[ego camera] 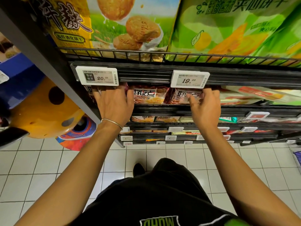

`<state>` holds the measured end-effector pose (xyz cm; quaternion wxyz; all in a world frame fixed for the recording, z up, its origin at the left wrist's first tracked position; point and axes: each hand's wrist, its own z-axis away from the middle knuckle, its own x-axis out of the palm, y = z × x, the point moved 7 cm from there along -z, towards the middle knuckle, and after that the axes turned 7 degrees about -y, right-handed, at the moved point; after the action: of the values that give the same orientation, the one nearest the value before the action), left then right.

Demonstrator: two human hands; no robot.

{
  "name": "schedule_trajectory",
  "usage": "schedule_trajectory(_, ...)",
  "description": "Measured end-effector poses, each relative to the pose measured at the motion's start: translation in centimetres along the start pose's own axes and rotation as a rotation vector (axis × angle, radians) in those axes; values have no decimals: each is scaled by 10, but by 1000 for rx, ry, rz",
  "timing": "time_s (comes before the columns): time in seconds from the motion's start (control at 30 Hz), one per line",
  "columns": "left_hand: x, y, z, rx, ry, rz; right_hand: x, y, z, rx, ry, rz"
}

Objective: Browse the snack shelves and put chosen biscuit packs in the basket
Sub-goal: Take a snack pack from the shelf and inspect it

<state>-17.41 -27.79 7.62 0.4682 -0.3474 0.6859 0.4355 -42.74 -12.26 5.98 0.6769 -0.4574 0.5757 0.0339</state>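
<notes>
The person stood close to the shelf (162,110) and reached with both arms into its second level, just under the front rail that carried the price labels. The right hand (205,106) was at the red biscuit pack (180,95), which stood near the middle of the shelf's front edge, directly below the 19.99 label (189,79). The thumb lay on the front face and the other fingers curled over the top, so this hand grasped the pack, probably to draw it forward from under the low rail. The left hand (113,103), with a thin bracelet (112,122) on the wrist, reached in near the left end of the shelf, just beside a second red pack (147,95) of the same kind. Its fingers were stretched, but the tips disappeared under the 20.20 label (97,77), so I cannot tell if it held something or only pushed goods aside to make room. No pack was out of the shelf yet. On the tiled floor (48,160), at the right edge of the view, stood a wire thing (296,156) that was perhaps the basket. It was cut off too much to be sure.
</notes>
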Motion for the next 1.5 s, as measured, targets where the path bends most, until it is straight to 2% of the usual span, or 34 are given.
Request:
schedule_trajectory(0.23,-4,-2,-3,-38,10,-17,-13,2,4,-77,106,-86)
schedule_trajectory(0.47,3,2,-7,-75,-49,-52,-39,-4,21,-314,292,-375)
schedule_trajectory(0.6,4,8,-7,-92,-63,-61,-44,-4,32,-352,317,-402)
schedule_trajectory(0.73,6,13,-8,-95,-108,-19,-42,-6,46,-367,272,-402)
schedule_trajectory(0.83,0,14,7,-82,-15,58,-39,-5,56,-349,205,-427)
schedule_trajectory(0.9,-5,13,29,-35,139,146,-36,-6,62,-354,147,-420)
schedule_trajectory(0.93,-6,16,42,43,185,246,-34,-7,65,-352,118,-424)
schedule_trajectory(0.97,-4,22,56,154,161,400,-32,-7,69,-350,90,-433)
schedule_trajectory(1.03,14,36,84,273,-118,743,-28,-7,78,-351,41,-451)
schedule_trajectory(1.1,37,47,113,217,-387,915,-26,-7,90,-358,14,-441)
schedule_trajectory(1.13,43,50,123,180,-419,893,-26,-7,96,-366,2,-428)
schedule_trajectory(1.23,42,49,141,114,-331,834,-31,-5,111,-368,-59,-417)
schedule_trajectory(1.37,28,52,169,97,-308,951,-49,12,136,-336,-47,-533)
schedule_trajectory(1.43,22,53,187,57,-293,1068,-59,30,148,-241,-9,-675)
schedule_trajectory(1.5,20,50,208,-55,-285,1185,-59,49,157,-95,-65,-769)
